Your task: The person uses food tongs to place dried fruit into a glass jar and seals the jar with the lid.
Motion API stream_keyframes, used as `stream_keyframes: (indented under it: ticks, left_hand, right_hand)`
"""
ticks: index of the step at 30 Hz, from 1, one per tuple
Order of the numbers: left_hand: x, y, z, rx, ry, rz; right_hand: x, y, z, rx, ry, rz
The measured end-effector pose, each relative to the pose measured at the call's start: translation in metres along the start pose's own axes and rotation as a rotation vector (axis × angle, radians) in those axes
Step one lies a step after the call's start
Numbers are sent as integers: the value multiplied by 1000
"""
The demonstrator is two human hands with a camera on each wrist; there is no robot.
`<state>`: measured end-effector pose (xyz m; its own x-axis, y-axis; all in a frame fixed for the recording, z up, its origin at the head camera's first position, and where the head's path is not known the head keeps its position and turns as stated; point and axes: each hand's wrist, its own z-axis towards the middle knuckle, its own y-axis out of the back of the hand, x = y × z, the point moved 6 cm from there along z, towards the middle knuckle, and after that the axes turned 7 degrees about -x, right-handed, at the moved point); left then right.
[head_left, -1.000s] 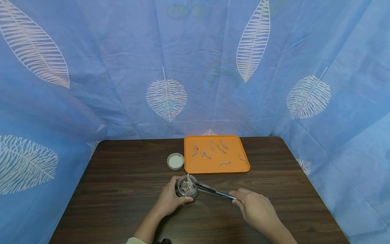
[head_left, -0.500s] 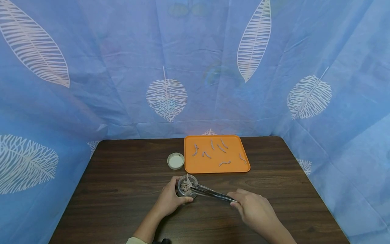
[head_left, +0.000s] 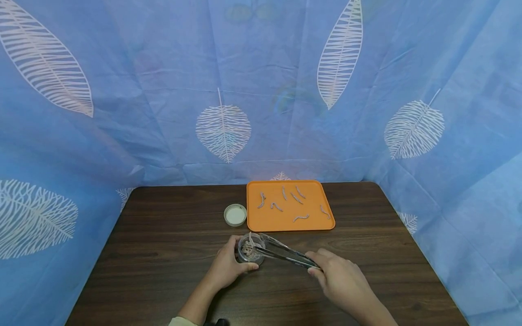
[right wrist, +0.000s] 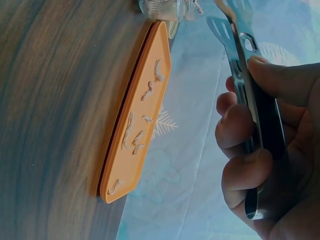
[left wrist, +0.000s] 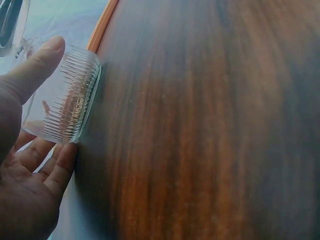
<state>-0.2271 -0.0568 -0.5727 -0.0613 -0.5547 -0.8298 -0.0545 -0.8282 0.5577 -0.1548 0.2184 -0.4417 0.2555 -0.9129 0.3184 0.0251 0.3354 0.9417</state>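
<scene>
My left hand (head_left: 226,263) grips a clear ribbed jar (left wrist: 82,90) round its side, thumb and fingers on opposite walls. Thin, pale greyish pieces like small dried fish (head_left: 246,249) fill part of the jar, and one sticks up past the rim. In my right hand (head_left: 341,277) is a pair of metal tongs (right wrist: 267,120) with dark grips and slotted heads, fingers curled round the handles. The tongs' arms stand spread, one tip over the jar's mouth and the other by its far right rim. The right wrist view shows nothing pinched between the heads.
Behind the jar lies an orange tray (head_left: 271,225) with several of the same thin pieces spread over it. A round jar lid (head_left: 235,215) rests left of the tray. Blue leaf-patterned cloth (head_left: 285,136) hangs behind the dark wooden table (head_left: 171,253).
The tongs' arms have spread apart, from nearly together at the jar to wide. My left hand and the jar have stayed in place.
</scene>
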Motion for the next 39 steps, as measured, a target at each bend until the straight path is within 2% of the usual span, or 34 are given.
stream_keyframes:
  ticks: [7, 15, 23, 32, 39]
  left_hand:
    - [0, 0, 1, 3, 7, -2]
    - [0, -1, 1, 3, 17, 5]
    - [0, 0, 1, 8, 16, 8]
    - [0, 2, 0, 4, 4, 19]
    - [0, -1, 0, 18, -24, -1]
  right_hand:
    - [-8, 2, 3, -32, -65, 15]
    - [-20, 1, 6, -18, -143, 71]
    - [-35, -2, 9, -58, -157, 98]
    - [-50, 1, 14, -151, -105, 6]
    - [-57, 7, 14, -169, -91, -77]
